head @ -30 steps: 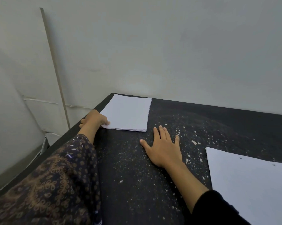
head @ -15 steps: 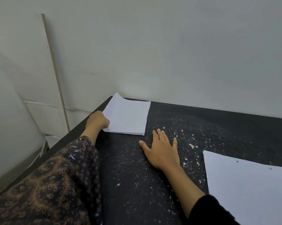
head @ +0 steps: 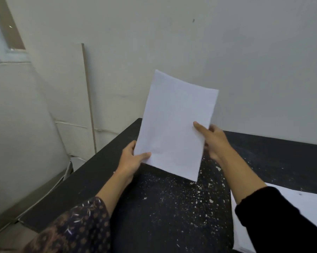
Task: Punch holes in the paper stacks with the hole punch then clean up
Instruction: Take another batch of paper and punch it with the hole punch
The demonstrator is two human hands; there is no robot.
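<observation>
A stack of white paper [head: 174, 125] is held up off the black table [head: 172, 216], tilted nearly upright. My left hand [head: 131, 159] grips its lower left corner, thumb on the front. My right hand [head: 215, 141] holds the right edge, thumb on the front and fingers behind. A second white paper stack [head: 303, 207] with small punched holes lies flat at the right, partly under my right sleeve. No hole punch is in view.
Small white paper scraps [head: 196, 190] are scattered over the table's middle. A thin board [head: 89, 99] leans against the white wall beyond the table's left edge. The wall stands close behind the table.
The paper stack has been lifted from the table's far left corner and tilted up. My right hand has left the tabletop and taken the stack's right edge. The view has tilted up.
</observation>
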